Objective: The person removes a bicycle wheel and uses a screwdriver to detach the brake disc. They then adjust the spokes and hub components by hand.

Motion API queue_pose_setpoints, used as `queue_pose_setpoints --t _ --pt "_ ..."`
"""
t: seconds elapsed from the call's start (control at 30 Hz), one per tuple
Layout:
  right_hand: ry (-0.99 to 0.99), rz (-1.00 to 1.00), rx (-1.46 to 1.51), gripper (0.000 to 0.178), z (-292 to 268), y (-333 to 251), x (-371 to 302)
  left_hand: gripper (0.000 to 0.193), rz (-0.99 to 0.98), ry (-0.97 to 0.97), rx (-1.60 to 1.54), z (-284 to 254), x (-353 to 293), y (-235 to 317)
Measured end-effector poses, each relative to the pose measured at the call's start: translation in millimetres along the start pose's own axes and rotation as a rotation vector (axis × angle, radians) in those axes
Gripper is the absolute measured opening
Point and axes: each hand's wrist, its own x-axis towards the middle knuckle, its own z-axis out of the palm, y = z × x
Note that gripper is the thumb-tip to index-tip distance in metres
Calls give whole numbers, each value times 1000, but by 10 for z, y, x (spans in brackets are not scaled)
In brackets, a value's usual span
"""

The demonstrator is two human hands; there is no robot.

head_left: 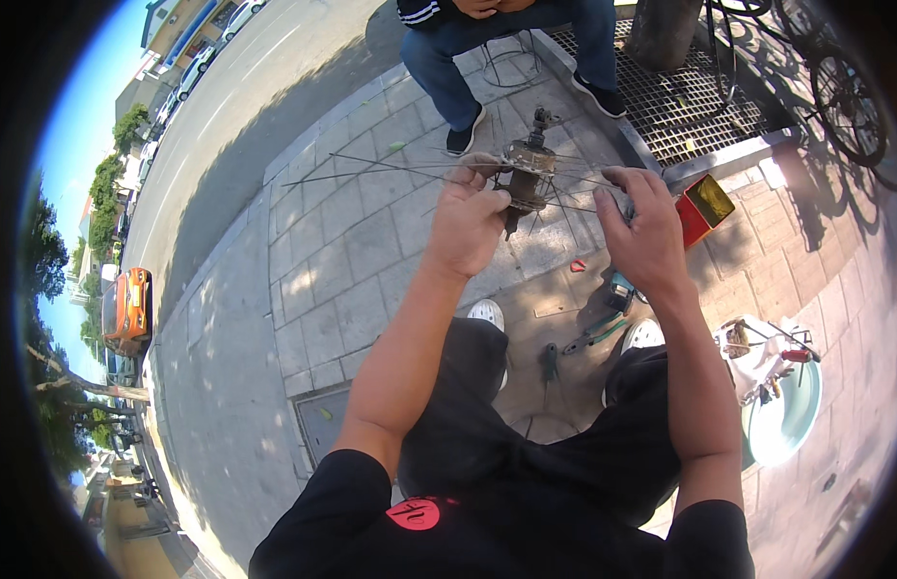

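Note:
A worn, rusty bicycle wheel hub [529,159] with an axle is held up in front of me, tilted slightly. Thin metal spokes [357,172] fan out from it to both sides, the longest toward the left. My left hand [471,217] is closed around the hub's left side, with the thumb near its lower flange. On the other side, my right hand [646,224] has its thumb and index finger curled at the end of a spoke; the contact there is small and hard to make out.
Pliers [603,331], a dark-handled tool [550,362] and a small red object [578,265] lie on the paving between my feet. A red-yellow tin [704,207] and a pale green basin [786,415] holding tools stand at right. Opposite sits a person [511,48]; a metal tree grate [699,106] lies beside them.

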Motion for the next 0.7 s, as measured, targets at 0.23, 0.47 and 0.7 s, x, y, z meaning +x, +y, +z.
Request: queue_pose_setpoints --t 0.23,0.47,0.7 --pt "-121 -72 -70 32 29 34 -4 47 -50 23 -8 4 -23 22" --pt "-53 -130 -74 26 119 116 -7 52 -128 21 -111 -18 33 27" --pt "87 -314 -287 25 65 57 30 48 -292 195 -315 71 51 40"
